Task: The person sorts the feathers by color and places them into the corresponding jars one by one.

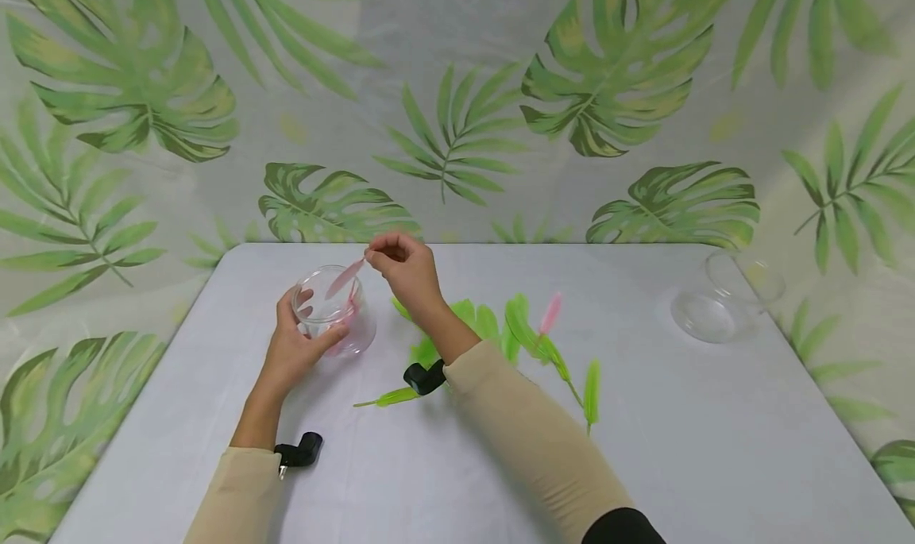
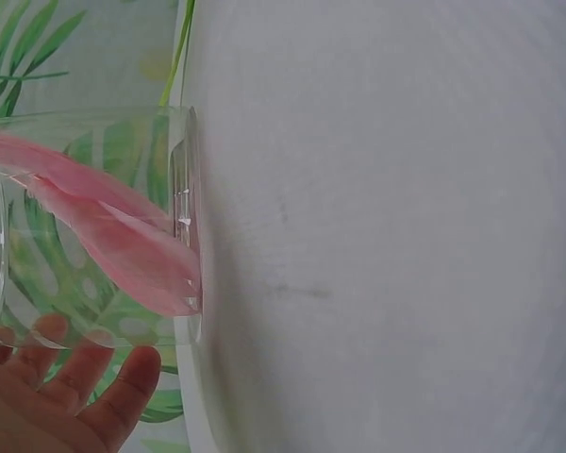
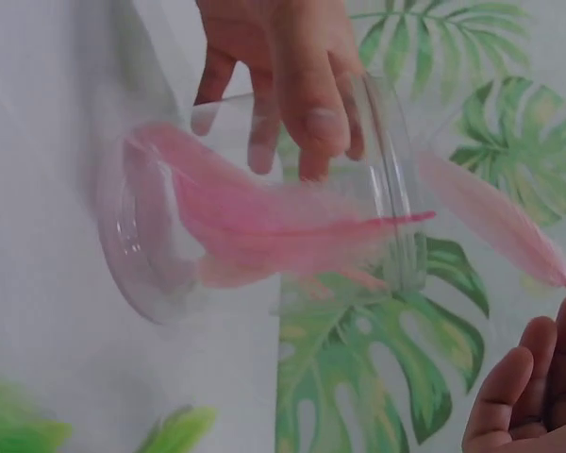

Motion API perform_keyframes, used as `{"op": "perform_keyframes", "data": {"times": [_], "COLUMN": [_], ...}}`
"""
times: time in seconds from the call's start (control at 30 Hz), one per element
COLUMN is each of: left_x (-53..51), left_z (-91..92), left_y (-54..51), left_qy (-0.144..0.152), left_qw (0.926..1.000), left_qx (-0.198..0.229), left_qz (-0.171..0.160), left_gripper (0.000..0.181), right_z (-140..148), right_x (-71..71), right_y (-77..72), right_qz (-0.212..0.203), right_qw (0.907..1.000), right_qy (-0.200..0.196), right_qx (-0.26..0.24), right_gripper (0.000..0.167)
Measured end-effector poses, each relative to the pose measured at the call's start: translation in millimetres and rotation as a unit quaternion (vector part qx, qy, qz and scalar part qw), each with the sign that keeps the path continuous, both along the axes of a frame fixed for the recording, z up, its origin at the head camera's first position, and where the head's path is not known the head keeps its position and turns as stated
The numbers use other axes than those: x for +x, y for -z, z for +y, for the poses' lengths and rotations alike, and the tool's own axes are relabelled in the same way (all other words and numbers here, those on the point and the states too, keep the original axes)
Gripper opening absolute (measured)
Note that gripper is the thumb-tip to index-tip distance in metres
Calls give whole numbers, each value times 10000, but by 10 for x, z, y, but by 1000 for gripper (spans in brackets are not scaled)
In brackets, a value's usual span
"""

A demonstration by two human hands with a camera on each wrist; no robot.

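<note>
Leaf-printed cloth [image 1: 472,44] hangs behind the white table [image 1: 686,433].

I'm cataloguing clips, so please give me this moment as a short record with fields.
Left hand: fingers round a clear jar
Right hand: pinches a pink feather by its stem end
Held feather's tip: close to the jar's mouth
Inside jar: pink feather material; exact count unclear
Loose on table: green feathers and one pink-tipped piece
Far right: second clear container

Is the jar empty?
No, the jar has things inside: pink feathers show through its clear wall in both wrist views.
</note>
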State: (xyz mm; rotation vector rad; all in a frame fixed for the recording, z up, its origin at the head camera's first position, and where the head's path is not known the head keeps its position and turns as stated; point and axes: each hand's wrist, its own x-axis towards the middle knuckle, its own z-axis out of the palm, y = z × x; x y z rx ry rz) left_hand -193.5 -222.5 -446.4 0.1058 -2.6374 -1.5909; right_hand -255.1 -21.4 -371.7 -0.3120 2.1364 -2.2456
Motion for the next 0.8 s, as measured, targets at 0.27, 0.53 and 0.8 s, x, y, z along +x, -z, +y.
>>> {"op": "perform_keyframes", "data": {"times": [0.27,0.53,0.8], "left_x": [5,-6,6], "left_z": [0,5,8], "left_y": [23,34,27], "left_qy": [-31,-20,-25], "left_qw": [10000,9999,10000], "left_qx": [17,-13,-18], "left_qz": [50,108,93], "left_gripper": [104,102,101], "right_z": [-124,-128,-121], "right_x": [69,93,92], "right_y": [105,157,204], "right_qz": [26,-2,-163], "right_qw": [9998,9984,9958], "right_qy": [-87,-50,-130], "right_qx": [155,559,893], "right_gripper": [9,5,6]}}
